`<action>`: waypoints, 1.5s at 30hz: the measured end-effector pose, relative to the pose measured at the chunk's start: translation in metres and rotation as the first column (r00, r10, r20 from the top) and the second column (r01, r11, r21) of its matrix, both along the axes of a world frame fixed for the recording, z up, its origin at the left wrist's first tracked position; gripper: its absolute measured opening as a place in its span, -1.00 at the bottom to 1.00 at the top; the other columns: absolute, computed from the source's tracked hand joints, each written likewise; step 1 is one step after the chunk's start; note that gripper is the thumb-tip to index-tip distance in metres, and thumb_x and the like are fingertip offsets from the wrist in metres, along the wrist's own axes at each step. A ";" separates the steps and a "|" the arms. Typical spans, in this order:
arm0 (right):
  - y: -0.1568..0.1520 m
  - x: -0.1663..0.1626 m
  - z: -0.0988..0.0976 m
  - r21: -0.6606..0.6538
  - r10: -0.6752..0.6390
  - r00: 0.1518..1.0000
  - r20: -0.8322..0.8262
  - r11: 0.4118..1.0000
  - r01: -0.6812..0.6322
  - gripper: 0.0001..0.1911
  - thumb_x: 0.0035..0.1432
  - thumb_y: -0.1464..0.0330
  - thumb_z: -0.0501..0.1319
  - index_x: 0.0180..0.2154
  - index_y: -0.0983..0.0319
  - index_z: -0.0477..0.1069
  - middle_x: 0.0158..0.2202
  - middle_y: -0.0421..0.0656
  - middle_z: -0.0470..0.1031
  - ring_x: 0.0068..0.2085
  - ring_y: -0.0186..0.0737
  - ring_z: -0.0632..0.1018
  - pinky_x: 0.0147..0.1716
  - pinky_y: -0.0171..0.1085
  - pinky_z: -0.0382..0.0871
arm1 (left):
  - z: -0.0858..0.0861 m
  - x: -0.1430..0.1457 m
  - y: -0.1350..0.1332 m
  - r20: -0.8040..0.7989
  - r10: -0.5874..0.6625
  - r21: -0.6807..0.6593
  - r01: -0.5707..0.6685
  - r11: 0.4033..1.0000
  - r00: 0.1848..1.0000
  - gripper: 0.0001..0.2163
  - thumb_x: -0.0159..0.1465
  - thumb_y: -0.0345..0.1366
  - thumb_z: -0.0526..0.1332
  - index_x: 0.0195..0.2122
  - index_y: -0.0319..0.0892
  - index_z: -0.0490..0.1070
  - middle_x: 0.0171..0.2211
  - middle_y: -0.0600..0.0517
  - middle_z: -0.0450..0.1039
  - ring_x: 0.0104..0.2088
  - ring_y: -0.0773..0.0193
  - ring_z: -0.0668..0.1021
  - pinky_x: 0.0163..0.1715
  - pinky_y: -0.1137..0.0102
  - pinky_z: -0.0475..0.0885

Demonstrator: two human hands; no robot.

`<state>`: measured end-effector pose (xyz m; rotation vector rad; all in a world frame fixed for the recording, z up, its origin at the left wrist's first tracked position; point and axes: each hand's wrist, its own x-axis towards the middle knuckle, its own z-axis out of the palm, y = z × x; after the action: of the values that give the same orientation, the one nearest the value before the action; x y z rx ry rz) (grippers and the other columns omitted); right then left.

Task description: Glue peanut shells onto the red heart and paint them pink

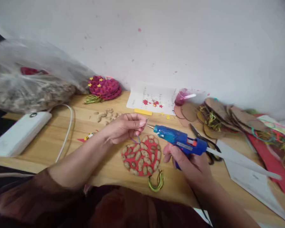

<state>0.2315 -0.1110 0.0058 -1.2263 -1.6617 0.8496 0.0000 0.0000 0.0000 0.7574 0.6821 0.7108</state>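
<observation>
My right hand (188, 161) is wrapped round the handle of a blue hot glue gun (172, 136), and a long white glue stick (242, 163) sticks out of its back. The metal nozzle points left, at the fingertips of my left hand (130, 125). Those fingers are pinched together on something small, too little to make out. Below both hands lies a round red disc (149, 155) covered with peanuts in their shells. A blue cord loop rises from its top edge, and a yellow-green yarn tassel (156, 183) hangs at its bottom.
Loose peanuts (106, 114) lie behind my left hand. Black scissors (205, 141) and cardboard discs (228, 114) are at right, a white power strip (21, 133) and a big plastic bag (30, 76) at left. Paper with red stars (152, 98) and stacked magenta discs (106, 88) stand by the wall.
</observation>
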 end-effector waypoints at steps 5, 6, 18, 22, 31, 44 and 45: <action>-0.003 0.001 0.000 -0.028 -0.011 1.000 0.011 1.000 0.012 -0.75 0.40 0.28 0.18 -0.32 0.20 0.53 -0.47 -0.23 0.61 -0.56 -0.43 0.48 -0.58 -0.42 0.33 | -0.001 -0.001 0.000 -0.004 -0.005 0.007 0.005 1.000 1.000 -0.69 -0.05 -0.28 0.64 -0.41 -0.28 0.58 -0.53 0.07 0.50 -0.55 0.47 0.48 -0.50 0.58 0.43; -0.003 0.001 0.002 -0.039 -0.009 1.000 0.019 0.999 0.009 -0.74 0.40 0.27 0.18 -0.33 0.19 0.53 -0.47 -0.22 0.61 -0.56 -0.43 0.47 -0.59 -0.42 0.33 | 0.000 -0.001 0.000 -0.007 -0.005 0.009 0.005 1.000 1.000 -0.69 -0.05 -0.28 0.64 -0.41 -0.28 0.58 -0.53 0.07 0.50 -0.55 0.47 0.47 -0.50 0.58 0.42; -0.004 0.001 0.003 -0.044 -0.016 1.000 0.013 0.999 0.017 -0.76 0.39 0.27 0.19 -0.32 0.19 0.54 -0.47 -0.22 0.62 -0.57 -0.41 0.47 -0.60 -0.40 0.35 | 0.002 -0.001 -0.001 -0.005 -0.006 0.031 0.007 0.999 1.000 -0.70 -0.03 -0.26 0.63 -0.41 -0.28 0.59 -0.52 0.07 0.49 -0.53 0.47 0.47 -0.49 0.58 0.41; -0.003 0.000 0.004 -0.057 -0.028 0.999 0.024 0.998 0.029 -0.73 0.39 0.26 0.19 -0.34 0.20 0.53 -0.49 -0.20 0.61 -0.58 -0.40 0.47 -0.61 -0.39 0.34 | 0.002 -0.001 -0.001 -0.007 -0.003 0.027 0.003 1.000 1.000 -0.71 -0.03 -0.27 0.63 -0.41 -0.28 0.59 -0.52 0.07 0.49 -0.53 0.48 0.46 -0.49 0.58 0.41; -0.003 -0.001 0.007 -0.099 -0.043 0.998 0.046 0.994 0.048 -0.73 0.37 0.22 0.20 -0.33 0.22 0.53 -0.50 -0.20 0.60 -0.58 -0.39 0.47 -0.60 -0.38 0.34 | 0.002 -0.001 -0.001 -0.011 0.001 0.035 0.000 0.999 1.000 -0.69 -0.05 -0.26 0.64 -0.44 -0.29 0.57 -0.54 0.06 0.47 -0.56 0.48 0.46 -0.51 0.58 0.40; 0.016 -0.003 -0.013 -0.342 -0.256 0.947 -0.196 0.923 0.179 -0.54 0.25 -0.05 0.30 -0.19 0.24 0.50 -0.26 -0.08 0.63 -0.37 -0.22 0.67 -0.62 -0.39 0.47 | 0.006 -0.003 -0.013 -0.551 0.071 0.532 0.284 0.798 0.831 -0.84 0.19 -0.23 0.46 -0.31 -0.22 0.63 -0.36 -0.03 0.59 -0.37 0.26 0.60 -0.35 0.40 0.52; 0.017 -0.003 -0.014 -0.350 -0.251 0.945 -0.209 0.922 0.167 -0.53 0.24 -0.06 0.30 -0.19 0.23 0.50 -0.24 -0.08 0.62 -0.36 -0.21 0.67 -0.62 -0.39 0.48 | 0.006 -0.001 -0.016 -0.593 0.126 0.606 0.339 0.720 0.795 -0.89 0.21 -0.27 0.42 -0.33 -0.21 0.64 -0.32 -0.04 0.60 -0.33 0.25 0.60 -0.31 0.40 0.52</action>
<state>0.2280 -0.0942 -0.0086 -1.4272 -1.1906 1.1255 -0.0009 -0.0158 0.0063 1.7767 0.9429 0.5987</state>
